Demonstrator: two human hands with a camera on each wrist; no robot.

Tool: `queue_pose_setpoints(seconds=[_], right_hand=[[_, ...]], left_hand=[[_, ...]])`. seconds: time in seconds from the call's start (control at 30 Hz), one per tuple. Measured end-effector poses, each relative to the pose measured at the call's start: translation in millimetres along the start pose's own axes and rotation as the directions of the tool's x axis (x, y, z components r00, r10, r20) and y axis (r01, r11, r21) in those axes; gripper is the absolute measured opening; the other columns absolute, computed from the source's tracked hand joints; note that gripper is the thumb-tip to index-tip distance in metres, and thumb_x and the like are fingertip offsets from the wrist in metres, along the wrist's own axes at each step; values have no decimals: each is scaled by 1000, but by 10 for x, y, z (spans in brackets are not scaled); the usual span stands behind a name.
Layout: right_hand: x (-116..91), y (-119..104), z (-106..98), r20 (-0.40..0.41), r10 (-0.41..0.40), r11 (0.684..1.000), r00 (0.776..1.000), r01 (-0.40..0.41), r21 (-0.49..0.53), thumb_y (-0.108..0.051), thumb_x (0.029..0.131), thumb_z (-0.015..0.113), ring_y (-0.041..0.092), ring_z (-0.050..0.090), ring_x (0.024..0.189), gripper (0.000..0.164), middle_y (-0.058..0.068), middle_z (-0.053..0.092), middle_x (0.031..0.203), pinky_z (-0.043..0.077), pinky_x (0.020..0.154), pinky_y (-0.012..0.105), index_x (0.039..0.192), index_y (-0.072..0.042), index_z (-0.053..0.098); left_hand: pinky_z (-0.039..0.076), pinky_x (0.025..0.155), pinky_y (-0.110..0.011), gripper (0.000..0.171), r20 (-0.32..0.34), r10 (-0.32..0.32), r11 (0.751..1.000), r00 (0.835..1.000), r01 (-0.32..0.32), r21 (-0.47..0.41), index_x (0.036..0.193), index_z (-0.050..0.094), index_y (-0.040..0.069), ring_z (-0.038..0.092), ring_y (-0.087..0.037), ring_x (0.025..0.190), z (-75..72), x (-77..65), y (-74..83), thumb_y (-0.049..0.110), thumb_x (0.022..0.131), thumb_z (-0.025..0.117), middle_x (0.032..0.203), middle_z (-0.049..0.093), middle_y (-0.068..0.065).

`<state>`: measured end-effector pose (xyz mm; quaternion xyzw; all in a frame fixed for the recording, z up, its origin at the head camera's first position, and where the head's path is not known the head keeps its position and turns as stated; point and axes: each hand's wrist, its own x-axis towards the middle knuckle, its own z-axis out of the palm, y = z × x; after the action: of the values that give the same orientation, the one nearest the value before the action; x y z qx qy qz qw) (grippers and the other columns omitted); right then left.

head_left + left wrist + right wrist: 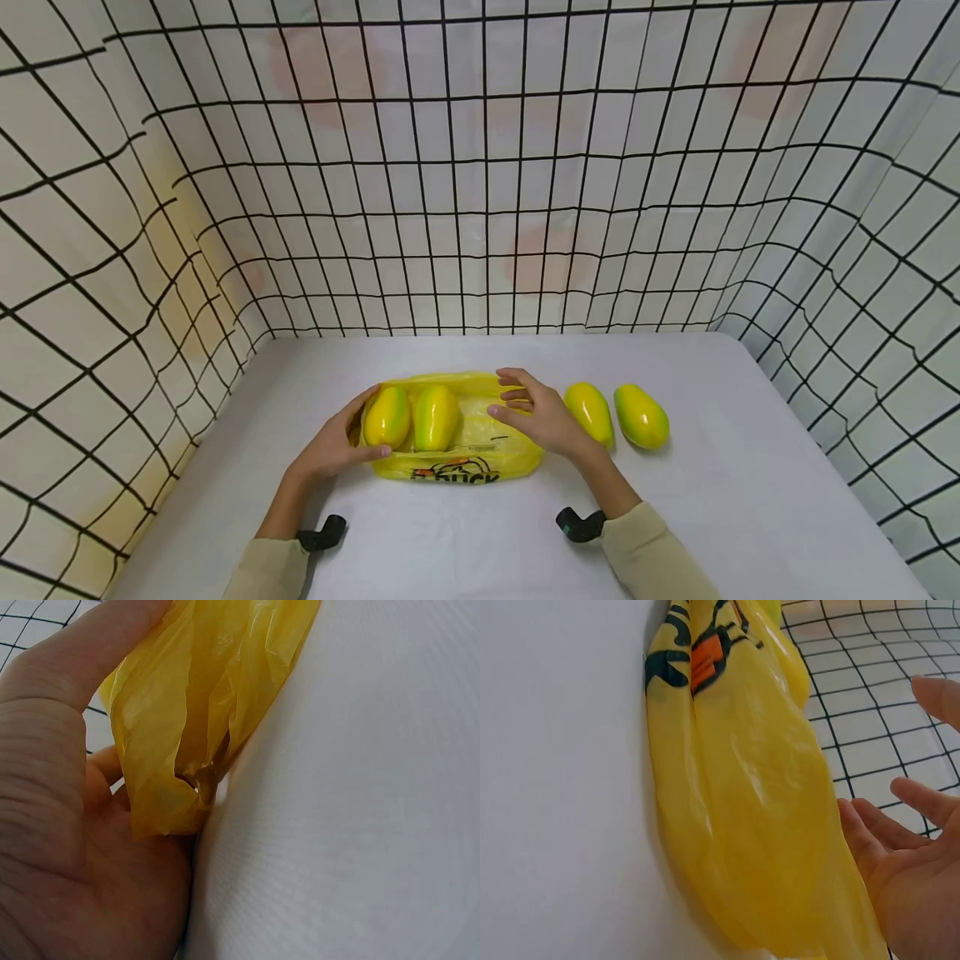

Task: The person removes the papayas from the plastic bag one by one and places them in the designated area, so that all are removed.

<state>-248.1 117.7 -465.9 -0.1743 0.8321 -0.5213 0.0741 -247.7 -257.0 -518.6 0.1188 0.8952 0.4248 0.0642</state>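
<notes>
A yellow plastic bag point(480, 425) with dark lettering lies opened out on the table. Two glossy yellow-green mangoes, a left one point(387, 418) and a right one point(437, 419), sit in its left half. At the bag's left end my left hand point(333, 442) holds it, thumb along the front edge; in the left wrist view the crumpled bag end point(165, 750) lies between thumb and fingers. Over the bag's right end, my right hand point(543, 417) has its fingers spread and holds nothing. The right wrist view shows its fingers point(885, 832) beside the bag's side point(742, 795).
Right of the bag, two more mangoes rest on the white table point(712, 500): a nearer one point(590, 410), partly behind my right hand, and a farther one point(642, 417). Black wire grid point(487, 183) with white sheeting behind it stands at the back and sides.
</notes>
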Motion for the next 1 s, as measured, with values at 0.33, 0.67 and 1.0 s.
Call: queue_pose_setpoints(seconds=[0.33, 0.67, 1.0], right_hand=[[105, -50, 218, 32, 26, 999, 999, -25, -35, -46, 95, 72, 29, 60, 131, 71, 12, 51, 154, 54, 106, 49, 155, -21, 44], [169, -70, 415, 88, 20, 999, 996, -17, -40, -51, 94, 72, 31, 58, 132, 76, 11, 49, 155, 51, 109, 51, 157, -22, 41], [226, -62, 554, 103, 40, 996, 994, -32, -79, -57, 93, 70, 33, 56, 135, 78, 11, 48, 157, 50, 111, 51, 158, -25, 39]], left_hand=[[24, 124, -65, 116, 0, -18, 1000, 1000, 18, -8, 165, 23, 23, 32, -40, 153, 24, -12, 5, 49, 73, 89, 168, 31, -13], [24, 124, -64, 116, 0, -11, 1000, 1000, 11, -4, 165, 21, 21, 32, -41, 154, 3, -19, -5, 49, 75, 88, 168, 30, -14], [23, 125, -63, 116, 1, -15, 1000, 1000, 15, -8, 165, 21, 23, 31, -39, 154, -5, -6, 7, 49, 75, 88, 169, 29, -13]])
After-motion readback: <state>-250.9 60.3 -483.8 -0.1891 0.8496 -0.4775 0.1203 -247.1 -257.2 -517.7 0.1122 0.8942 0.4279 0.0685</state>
